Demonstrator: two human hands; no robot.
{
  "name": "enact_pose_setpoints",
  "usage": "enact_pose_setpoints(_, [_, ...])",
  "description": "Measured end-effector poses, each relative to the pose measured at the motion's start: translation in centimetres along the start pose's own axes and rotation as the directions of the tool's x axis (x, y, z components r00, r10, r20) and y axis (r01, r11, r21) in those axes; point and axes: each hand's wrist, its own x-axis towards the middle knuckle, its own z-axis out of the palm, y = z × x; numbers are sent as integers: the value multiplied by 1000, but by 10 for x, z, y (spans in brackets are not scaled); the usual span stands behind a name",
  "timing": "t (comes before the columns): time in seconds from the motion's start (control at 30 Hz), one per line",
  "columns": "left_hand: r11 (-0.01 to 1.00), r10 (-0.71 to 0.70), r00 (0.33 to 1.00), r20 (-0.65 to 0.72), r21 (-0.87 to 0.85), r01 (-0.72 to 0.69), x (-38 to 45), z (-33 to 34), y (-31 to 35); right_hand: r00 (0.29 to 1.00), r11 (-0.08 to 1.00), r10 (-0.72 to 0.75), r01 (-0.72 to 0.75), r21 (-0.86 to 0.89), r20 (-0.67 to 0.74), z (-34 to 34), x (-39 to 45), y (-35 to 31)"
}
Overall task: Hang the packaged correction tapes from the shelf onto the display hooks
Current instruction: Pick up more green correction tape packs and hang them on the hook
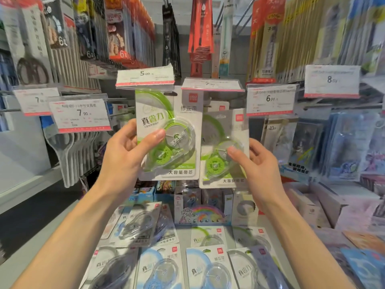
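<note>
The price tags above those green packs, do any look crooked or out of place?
Yes. The 5.00 price tag above the left hand's green pack is tilted and looks like several stacked labels. The neighbouring 7.00 tag tips flat, hard to read.

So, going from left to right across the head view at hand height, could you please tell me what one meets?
7.90 price tag → left hand → green correction tape pack held in it → second green pack → right hand → 6.00 price tag.
</note>
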Motion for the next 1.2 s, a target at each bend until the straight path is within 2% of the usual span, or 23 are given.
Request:
enact_pose_setpoints(0.17, [999, -19, 1000, -14, 31, 19, -1, -1, 4, 998, 998, -60, 60, -24, -6, 17, 23, -12])
enact_pose_setpoints(0.33, [998, -62, 998, -25, 32, 63, -4, 2, 8, 999, 998, -43, 42, -48, -12, 25, 37, -12])
enact_pose_setpoints(0.63, [998, -52, 999, -5, 36, 52, 1, -1, 0, 999, 998, -10, 8, -63, -40, 20, 38, -1])
enact_pose_setpoints(0.8, [999, -29, 999, 17, 34, 28, 5, -2, -2, 997, 996, 25, -31, -88, -66, 23, 43, 10])
enact_pose_setpoints(1.0, [998, -4, 999, 34, 69, 2, 4, -2, -2, 987, 985, 143, -149, -85, -71, 37, 57, 29])
enact_pose_setpoints(1.13, [994, -25, 998, 55, 112, 19, 3, -6, -8, 985, 959, 169, -170, -225, -23, 26, 50, 37])
enact_pose_setpoints(1.2, [991, -42, 997, 65, 128, 33, 3, -5, -13, 991, 943, 134, -136, -303, -28, 15, 41, 41])
